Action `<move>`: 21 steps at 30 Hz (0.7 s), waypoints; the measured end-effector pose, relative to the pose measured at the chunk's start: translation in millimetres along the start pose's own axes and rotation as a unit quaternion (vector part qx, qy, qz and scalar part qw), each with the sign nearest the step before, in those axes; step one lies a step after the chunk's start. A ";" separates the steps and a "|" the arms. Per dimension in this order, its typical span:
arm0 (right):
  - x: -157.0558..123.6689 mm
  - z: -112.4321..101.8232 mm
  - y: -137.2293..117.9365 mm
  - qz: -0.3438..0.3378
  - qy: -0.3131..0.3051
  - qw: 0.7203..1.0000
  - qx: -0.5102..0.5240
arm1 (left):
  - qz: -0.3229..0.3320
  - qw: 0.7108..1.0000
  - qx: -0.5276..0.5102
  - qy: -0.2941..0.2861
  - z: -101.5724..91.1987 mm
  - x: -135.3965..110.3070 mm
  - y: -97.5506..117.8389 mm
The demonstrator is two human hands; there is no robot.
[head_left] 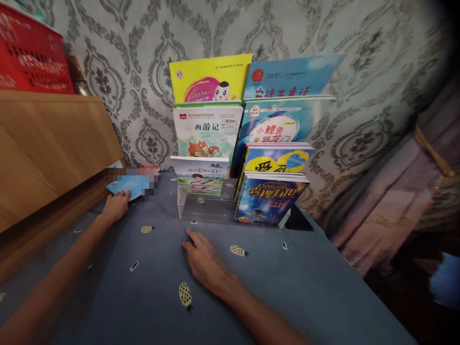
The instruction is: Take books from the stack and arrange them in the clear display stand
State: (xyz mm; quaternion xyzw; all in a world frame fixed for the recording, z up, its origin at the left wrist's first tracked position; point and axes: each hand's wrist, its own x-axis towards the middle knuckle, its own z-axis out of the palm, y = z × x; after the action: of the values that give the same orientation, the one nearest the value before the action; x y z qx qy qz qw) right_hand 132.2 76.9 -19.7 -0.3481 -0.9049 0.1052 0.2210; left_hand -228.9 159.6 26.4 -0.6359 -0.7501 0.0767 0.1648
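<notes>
At the left, my left hand (117,205) lies with its fingertips on the cover of a light-blue book (126,186); its thumb is hard to make out. My right hand (204,261) rests open on the dark blue patterned cloth (158,306), fingers stretched forward and nothing in them. In front of it stands a clear stepped book rack (212,211). Books fill its left column: a small pale book (206,178), a white-green book (208,129) and a yellow book (212,72). The right column holds a dark blue book (268,199) in front, with several taller ones behind.
A wooden cabinet (53,148) with a red basket (34,55) on top borders the left side. Patterned wallpaper (143,57) rises behind the rack. A dark flat object (299,219) lies beside the rack; a pink curtain (388,206) hangs at the right.
</notes>
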 end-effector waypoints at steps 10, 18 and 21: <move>-0.4 0.8 -0.5 -0.006 0.004 1.000 -0.007 | 0.054 0.997 -0.037 -0.045 -3.0 -94.1 6.6; 0.2 2.9 6.9 0.054 0.059 0.991 0.111 | 0.202 0.967 -0.152 -0.035 -41.4 -153.5 57.3; -8.9 -1.7 10.7 0.075 0.069 0.985 0.139 | 0.214 0.951 -0.222 -0.038 -49.0 -153.8 63.1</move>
State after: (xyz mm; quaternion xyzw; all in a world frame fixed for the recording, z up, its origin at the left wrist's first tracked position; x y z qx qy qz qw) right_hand 145.1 78.8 -24.8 -0.3874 -0.8356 0.2217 0.3201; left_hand -132.3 15.7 28.7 -0.7984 -0.6004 -0.0340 -0.0291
